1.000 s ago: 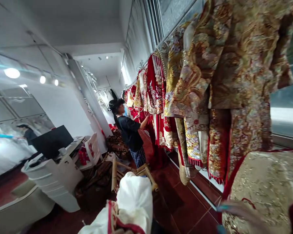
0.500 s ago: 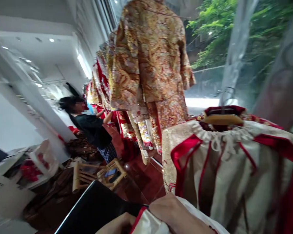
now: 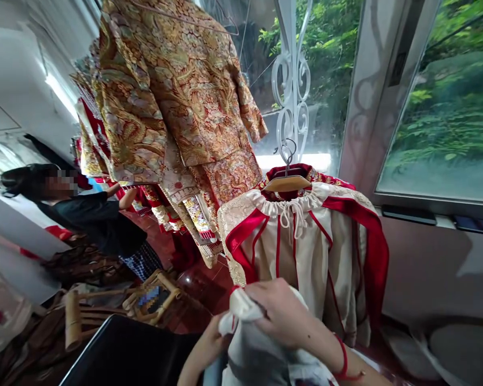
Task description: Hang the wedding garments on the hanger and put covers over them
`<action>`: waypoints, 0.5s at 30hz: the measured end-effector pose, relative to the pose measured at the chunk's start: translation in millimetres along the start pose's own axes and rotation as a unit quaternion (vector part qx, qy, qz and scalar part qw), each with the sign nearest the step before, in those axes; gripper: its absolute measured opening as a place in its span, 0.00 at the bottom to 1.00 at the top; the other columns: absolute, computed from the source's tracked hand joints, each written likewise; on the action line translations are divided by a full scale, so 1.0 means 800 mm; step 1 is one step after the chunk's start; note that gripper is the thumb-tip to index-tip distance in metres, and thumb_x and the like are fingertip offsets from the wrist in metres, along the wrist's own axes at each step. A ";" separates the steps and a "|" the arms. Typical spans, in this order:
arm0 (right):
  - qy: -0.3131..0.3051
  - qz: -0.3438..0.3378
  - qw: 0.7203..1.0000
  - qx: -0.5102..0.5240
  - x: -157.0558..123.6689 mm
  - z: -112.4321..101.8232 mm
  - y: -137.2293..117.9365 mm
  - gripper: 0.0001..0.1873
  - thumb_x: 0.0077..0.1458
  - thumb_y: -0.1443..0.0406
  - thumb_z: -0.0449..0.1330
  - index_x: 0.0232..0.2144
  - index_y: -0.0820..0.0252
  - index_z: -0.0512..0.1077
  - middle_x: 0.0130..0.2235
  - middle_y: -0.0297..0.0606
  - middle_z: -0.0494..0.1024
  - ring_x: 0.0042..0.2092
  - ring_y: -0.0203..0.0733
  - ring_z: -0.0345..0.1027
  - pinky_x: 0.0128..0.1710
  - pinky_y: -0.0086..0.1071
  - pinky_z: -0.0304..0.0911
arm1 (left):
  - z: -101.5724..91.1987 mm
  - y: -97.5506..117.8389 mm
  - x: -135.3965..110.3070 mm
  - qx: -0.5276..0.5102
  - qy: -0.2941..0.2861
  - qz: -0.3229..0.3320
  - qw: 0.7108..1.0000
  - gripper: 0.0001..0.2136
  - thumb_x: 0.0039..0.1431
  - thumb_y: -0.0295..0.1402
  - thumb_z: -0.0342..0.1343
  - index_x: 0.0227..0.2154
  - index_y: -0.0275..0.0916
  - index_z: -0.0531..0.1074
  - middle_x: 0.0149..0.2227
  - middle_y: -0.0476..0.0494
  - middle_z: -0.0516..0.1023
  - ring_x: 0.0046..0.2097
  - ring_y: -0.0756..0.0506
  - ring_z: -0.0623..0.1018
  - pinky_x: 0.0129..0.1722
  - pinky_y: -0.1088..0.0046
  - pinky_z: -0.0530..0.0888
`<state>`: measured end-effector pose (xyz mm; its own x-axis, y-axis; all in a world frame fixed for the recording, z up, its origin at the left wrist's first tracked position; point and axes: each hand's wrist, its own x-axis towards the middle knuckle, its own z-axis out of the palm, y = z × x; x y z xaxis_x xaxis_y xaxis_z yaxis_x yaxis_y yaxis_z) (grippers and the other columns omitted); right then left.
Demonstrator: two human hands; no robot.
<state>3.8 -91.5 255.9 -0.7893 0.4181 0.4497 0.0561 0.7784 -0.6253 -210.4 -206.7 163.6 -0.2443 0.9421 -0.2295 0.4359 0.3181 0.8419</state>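
A cream garment with red trim (image 3: 306, 252) hangs on a wooden hanger (image 3: 286, 183) from a white scrolled rack post (image 3: 292, 91). My right hand (image 3: 284, 313), a red string on its wrist, is closed on a bunched white cloth with red edging (image 3: 241, 316) just below that garment. My left hand (image 3: 209, 340) grips the same cloth from the left, its fingers partly hidden under the fabric. A gold embroidered robe (image 3: 173, 91) hangs to the upper left.
Another person in a black top (image 3: 96, 225) reaches into the row of red and gold robes at the left. A bamboo stool (image 3: 145, 300) and a black flat panel (image 3: 129, 354) lie below. Windows (image 3: 443, 102) fill the right.
The view has swung right, from the long aisle to the window end. The cream garment came into full view, and both my hands have risen with the white cloth.
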 end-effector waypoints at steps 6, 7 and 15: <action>0.131 0.050 0.989 -0.035 -0.001 -0.004 0.046 0.06 0.49 0.72 0.51 0.26 0.57 0.60 0.25 0.32 0.68 0.26 0.36 0.58 0.28 0.30 0.46 | -0.074 0.011 -0.019 -0.121 0.156 0.127 0.972 0.21 0.40 0.48 0.64 0.38 0.43 0.77 0.53 0.40 0.72 0.59 0.32 0.67 0.58 0.56 0.66; 0.154 0.036 0.987 -0.028 0.000 -0.001 0.048 0.06 0.50 0.72 0.50 0.26 0.57 0.60 0.25 0.32 0.68 0.26 0.36 0.58 0.28 0.29 0.46 | -0.073 0.010 -0.020 -0.170 0.128 0.115 0.970 0.23 0.39 0.52 0.63 0.36 0.43 0.77 0.54 0.40 0.72 0.58 0.31 0.68 0.57 0.56 0.67; 0.193 -0.042 0.980 -0.003 0.016 0.016 0.038 0.08 0.50 0.73 0.48 0.24 0.55 0.55 0.23 0.31 0.63 0.24 0.36 0.55 0.27 0.29 0.49 | 0.030 -0.002 0.034 -0.164 -0.007 0.067 0.984 0.44 0.34 0.36 0.69 0.59 0.48 0.60 0.56 0.41 0.67 0.40 0.46 0.75 0.42 0.67 0.73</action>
<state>-12.1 -68.3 234.5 -0.5004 0.4985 0.7078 0.0053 0.8193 -0.5733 -197.1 -179.0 144.6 -0.1897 0.9756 -0.1102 0.1605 0.1415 0.9768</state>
